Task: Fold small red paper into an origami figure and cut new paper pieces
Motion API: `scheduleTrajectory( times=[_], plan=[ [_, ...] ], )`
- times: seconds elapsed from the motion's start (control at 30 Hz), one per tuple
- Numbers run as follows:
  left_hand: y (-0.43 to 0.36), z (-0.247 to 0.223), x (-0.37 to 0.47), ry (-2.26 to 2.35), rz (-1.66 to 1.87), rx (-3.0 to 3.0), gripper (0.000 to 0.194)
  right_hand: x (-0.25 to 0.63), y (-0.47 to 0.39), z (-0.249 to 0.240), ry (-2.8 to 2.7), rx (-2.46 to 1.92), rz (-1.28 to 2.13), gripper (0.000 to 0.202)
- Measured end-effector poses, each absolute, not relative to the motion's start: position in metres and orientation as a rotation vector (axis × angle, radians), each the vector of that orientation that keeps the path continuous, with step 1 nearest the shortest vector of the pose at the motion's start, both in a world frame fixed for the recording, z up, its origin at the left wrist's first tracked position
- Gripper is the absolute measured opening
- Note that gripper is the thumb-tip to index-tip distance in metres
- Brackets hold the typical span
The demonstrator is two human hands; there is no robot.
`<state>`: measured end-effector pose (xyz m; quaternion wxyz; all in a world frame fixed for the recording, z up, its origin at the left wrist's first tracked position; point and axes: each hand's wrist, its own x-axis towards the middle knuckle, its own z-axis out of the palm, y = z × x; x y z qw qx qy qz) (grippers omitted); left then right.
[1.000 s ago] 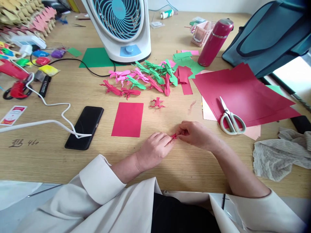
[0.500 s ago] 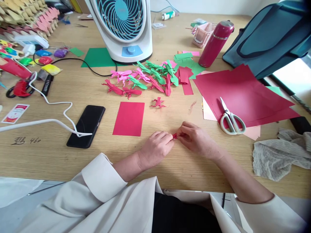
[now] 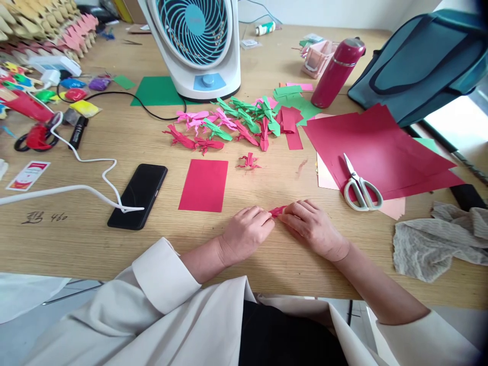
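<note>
A small piece of folded red paper (image 3: 277,211) spans the gap between my two hands, low over the table. My left hand (image 3: 247,233) pinches its left end, fingers closed. At the right end, my right hand (image 3: 314,227) has its fingers closed on the paper too; part of the piece is hidden behind the fingertips. Just beyond lies a small red folded paper figure (image 3: 249,161). To the left of it a flat red paper rectangle (image 3: 204,185) rests on the table. Farther back is a pile of pink, green and red folded paper figures (image 3: 244,117).
Scissors (image 3: 360,185) lie on large red sheets (image 3: 381,147) at right, near a grey cloth (image 3: 423,249). A red bottle (image 3: 338,73) and teal bag (image 3: 415,61) stand behind. A fan (image 3: 206,56) is at the back; a phone (image 3: 138,195) with white cable lies left.
My right hand has turned flatter and shifted slightly right, and more of the folded red paper shows between the hands. My left hand has hardly moved. The view has shifted slightly.
</note>
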<state>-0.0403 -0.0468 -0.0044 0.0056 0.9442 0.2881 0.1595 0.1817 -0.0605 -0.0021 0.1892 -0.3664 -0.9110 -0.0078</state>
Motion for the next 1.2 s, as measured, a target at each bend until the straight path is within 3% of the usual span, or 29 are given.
scheduleTrajectory(
  times=[0.73,1.0,1.2],
  plan=[
    [-0.049,-0.005,-0.039,0.942,0.52,2.928,0.02,0.17,-0.062,-0.005,-2.343,-1.242,0.26,0.019],
    [-0.049,-0.006,-0.039,0.946,0.542,2.921,0.02,0.164,-0.063,-0.001,-2.508,-1.218,-0.036,0.021],
    [-0.049,-0.006,-0.039,0.946,0.536,2.907,0.021,0.172,-0.073,-0.002,-2.546,-1.132,-0.037,0.019]
  ],
)
